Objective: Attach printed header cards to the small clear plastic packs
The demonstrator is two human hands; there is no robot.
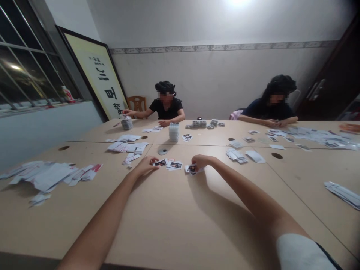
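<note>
My left hand (146, 165) has its fingers closed on the left edge of a small printed card (161, 163) with a dark picture and white border. Just right of it, more cards (175, 165) overlap on the table, touched by neither hand. My right hand (200, 161) reaches down onto another little group of cards (191, 169), thumb and fingers pinched at their upper right side. How many cards it grips is hidden by the fingers. A grey disc (162, 152) lies behind my left hand.
The wooden table (157, 217) carries paper heaps (47, 176) at left, white slips (128, 146), a tall card stack (173, 132), packets (236, 155) and a paper bundle (343, 195). Two co-workers sit opposite: one person (165, 107) left, another person (270, 108) right. Cable holes (277, 155) pierce the tabletop.
</note>
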